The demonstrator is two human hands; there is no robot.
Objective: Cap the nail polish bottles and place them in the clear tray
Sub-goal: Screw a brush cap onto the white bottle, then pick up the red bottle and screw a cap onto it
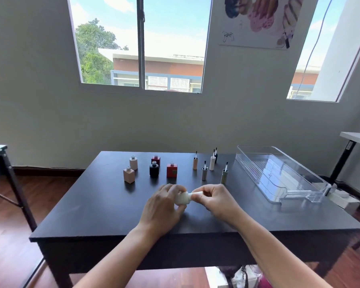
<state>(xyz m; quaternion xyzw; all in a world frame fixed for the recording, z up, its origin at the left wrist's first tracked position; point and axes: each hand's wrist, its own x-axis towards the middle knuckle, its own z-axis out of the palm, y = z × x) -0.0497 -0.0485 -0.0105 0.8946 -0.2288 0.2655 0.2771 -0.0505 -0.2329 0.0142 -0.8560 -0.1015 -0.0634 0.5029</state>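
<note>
No readable text or labels anywhere.

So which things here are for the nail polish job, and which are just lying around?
For the job: white bottle in the left hand; white cap in the right hand; five open bottles; five brush caps; clear tray.

Just lying about: wall poster; side table; window.

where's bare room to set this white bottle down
Free: the table left of the square pink bottle, its near right corner by the clear tray, and inside that tray. Crowded: back middle, open bottles and upright brush caps.
</note>
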